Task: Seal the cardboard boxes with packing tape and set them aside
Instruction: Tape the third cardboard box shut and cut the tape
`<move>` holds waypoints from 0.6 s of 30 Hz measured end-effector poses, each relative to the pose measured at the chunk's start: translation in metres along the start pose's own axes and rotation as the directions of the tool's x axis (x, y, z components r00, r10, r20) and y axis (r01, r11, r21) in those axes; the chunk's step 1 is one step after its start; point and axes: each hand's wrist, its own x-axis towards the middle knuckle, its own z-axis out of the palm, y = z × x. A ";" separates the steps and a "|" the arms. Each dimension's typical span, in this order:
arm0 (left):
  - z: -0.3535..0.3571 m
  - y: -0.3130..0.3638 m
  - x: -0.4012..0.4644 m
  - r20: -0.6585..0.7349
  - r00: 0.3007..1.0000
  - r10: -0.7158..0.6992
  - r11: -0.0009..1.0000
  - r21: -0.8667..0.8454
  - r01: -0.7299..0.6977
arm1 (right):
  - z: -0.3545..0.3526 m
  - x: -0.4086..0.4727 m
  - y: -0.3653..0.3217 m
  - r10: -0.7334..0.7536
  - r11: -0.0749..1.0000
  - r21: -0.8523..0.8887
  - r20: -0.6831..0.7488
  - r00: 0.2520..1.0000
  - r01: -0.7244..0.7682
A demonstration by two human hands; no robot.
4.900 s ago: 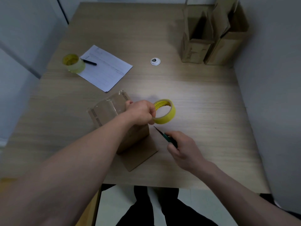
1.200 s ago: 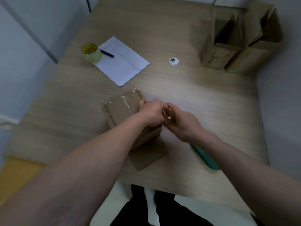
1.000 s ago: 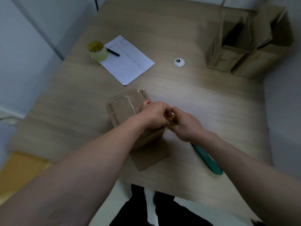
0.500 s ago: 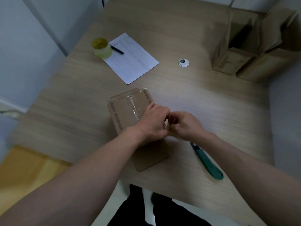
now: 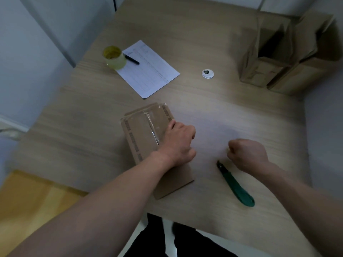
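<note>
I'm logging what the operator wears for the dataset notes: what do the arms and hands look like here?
Both forearms are bare to the frame's edge, no sleeves showing. The left hand and right hand wear no gloves; no rings, watch or wristband are visible.

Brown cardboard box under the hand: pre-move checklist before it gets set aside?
1. Clear tape runs along the top seam of the brown cardboard box: ok.
2. Tape end pressed down on the near side: cannot tell, the left hand covers it.
3. Left hand rests on the box, steadying it: ok.
4. Right hand free to help lift: cannot tell, its fingers are curled and may hide something.
5. Green-handled cutter lying on the wooden table, clear of the box: ok.
6. Set-aside spot: not ok, the two open cardboard boxes fill the far right corner.
</note>
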 end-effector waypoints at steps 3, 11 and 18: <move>0.001 0.009 0.003 0.018 0.999 -0.045 0.994 0.103 0.043 | 0.021 -0.018 0.015 -0.003 1.000 -0.024 -0.046 0.999 0.002; 0.001 0.006 0.000 0.021 1.000 0.022 0.998 0.053 -0.023 | 0.065 -0.054 0.023 0.048 0.974 0.226 -0.139 0.989 -0.016; 0.000 0.011 0.002 0.068 0.995 0.073 0.996 0.053 -0.077 | 0.059 -0.056 0.015 0.280 0.923 0.256 0.061 0.958 -0.286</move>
